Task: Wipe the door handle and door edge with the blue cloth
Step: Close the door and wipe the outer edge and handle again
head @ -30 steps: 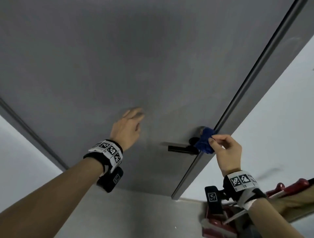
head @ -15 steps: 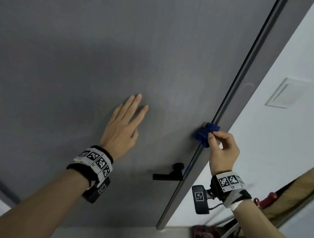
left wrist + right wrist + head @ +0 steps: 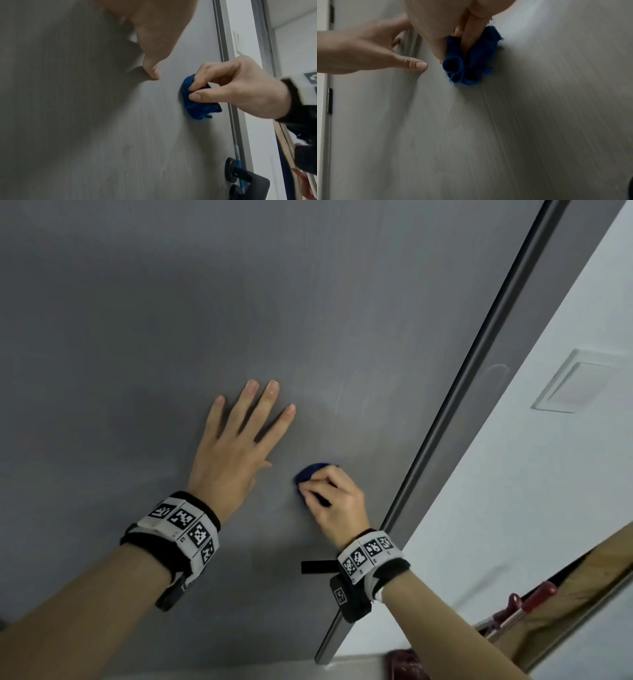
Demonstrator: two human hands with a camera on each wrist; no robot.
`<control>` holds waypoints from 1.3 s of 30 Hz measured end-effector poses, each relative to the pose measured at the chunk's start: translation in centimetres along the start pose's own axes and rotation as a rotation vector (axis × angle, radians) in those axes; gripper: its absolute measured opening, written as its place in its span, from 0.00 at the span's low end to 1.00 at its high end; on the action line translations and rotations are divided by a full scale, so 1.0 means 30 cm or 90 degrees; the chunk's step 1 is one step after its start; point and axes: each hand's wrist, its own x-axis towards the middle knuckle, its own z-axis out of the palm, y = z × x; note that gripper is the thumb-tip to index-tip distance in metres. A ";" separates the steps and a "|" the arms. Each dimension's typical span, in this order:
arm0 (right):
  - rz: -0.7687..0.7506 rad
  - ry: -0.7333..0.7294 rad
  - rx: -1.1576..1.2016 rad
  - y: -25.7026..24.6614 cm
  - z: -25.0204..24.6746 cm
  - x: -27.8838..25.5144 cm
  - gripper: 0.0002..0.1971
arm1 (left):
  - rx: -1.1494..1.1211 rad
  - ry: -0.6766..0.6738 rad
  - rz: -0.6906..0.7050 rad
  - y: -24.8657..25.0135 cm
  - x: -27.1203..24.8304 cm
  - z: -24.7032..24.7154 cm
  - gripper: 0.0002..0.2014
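My right hand (image 3: 334, 496) pinches the bunched blue cloth (image 3: 310, 472) and presses it against the grey door face (image 3: 171, 320), left of the door edge (image 3: 445, 412). In the left wrist view the blue cloth (image 3: 193, 100) sits between thumb and fingers of the right hand (image 3: 231, 89); in the right wrist view the cloth (image 3: 471, 59) is bunched under my fingers. My left hand (image 3: 239, 440) lies flat on the door with straight, spread fingers, just left of the cloth. The black door handle (image 3: 317, 567) sticks out below my right wrist, partly hidden by it; the handle (image 3: 247, 178) shows low in the left wrist view.
A white wall (image 3: 513, 491) with a pale switch plate (image 3: 579, 381) lies right of the door edge. A red-handled tool (image 3: 527, 601) and a wooden board (image 3: 582, 587) sit at the lower right. Dark hinges (image 3: 329, 100) show on the door's far side.
My right hand moved with the cloth from the door edge leftward onto the door face. The left hand stays flat on the door. The camera view tilted upward.
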 end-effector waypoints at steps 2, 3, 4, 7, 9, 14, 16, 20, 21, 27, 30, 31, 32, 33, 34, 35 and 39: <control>-0.011 -0.022 -0.009 0.021 -0.042 0.001 0.01 | 0.004 -0.001 0.003 -0.005 -0.001 -0.002 0.54; 0.002 -0.007 -0.022 0.038 -0.090 0.003 0.01 | 0.003 -0.003 0.003 -0.005 -0.003 -0.003 0.54; 0.027 0.028 -0.040 0.061 -0.151 0.007 0.02 | 0.000 -0.002 0.002 -0.003 -0.005 -0.002 0.54; 0.117 0.155 -0.086 0.125 -0.354 0.042 0.04 | 0.004 0.006 -0.005 -0.001 -0.003 -0.001 0.55; 0.143 0.179 -0.112 0.148 -0.422 0.069 0.05 | 0.004 0.007 -0.012 0.003 -0.001 -0.005 0.55; 0.158 0.146 -0.101 0.139 -0.406 0.084 0.07 | -0.021 0.014 -0.013 0.040 0.035 -0.065 0.51; 0.154 0.148 -0.084 0.125 -0.424 0.092 0.08 | -0.039 0.038 0.006 0.059 0.093 -0.109 0.48; 0.136 0.197 -0.041 0.069 -0.528 0.118 0.07 | -0.070 0.100 0.030 0.131 0.272 -0.227 0.46; 0.146 0.214 -0.019 0.051 -0.568 0.129 0.07 | -0.075 0.111 0.037 0.152 0.316 -0.258 0.45; 0.110 0.366 0.011 -0.012 -0.838 0.289 0.06 | -0.039 0.134 0.083 0.224 0.551 -0.413 0.48; 0.098 0.353 0.010 0.019 -0.887 0.405 0.05 | -0.006 0.122 0.089 0.242 0.647 -0.465 0.53; 0.096 0.324 0.008 0.032 -0.879 0.438 0.05 | 0.005 0.113 0.083 0.246 0.673 -0.475 0.55; 0.092 0.299 -0.002 0.043 -0.861 0.460 0.06 | 0.015 0.103 0.076 0.250 0.691 -0.481 0.57; 0.082 0.289 -0.012 0.055 -0.840 0.472 0.06 | 0.024 0.093 0.069 0.254 0.704 -0.482 0.59; 0.069 0.292 -0.017 0.066 -0.819 0.471 0.06 | 0.030 0.086 0.063 0.258 0.712 -0.479 0.60; 0.056 0.303 -0.018 0.081 -0.797 0.456 0.06 | 0.033 0.082 0.057 0.262 0.715 -0.473 0.60; 0.047 0.227 -0.026 0.184 -0.675 0.252 0.05 | 0.043 0.071 0.041 0.276 0.716 -0.463 0.60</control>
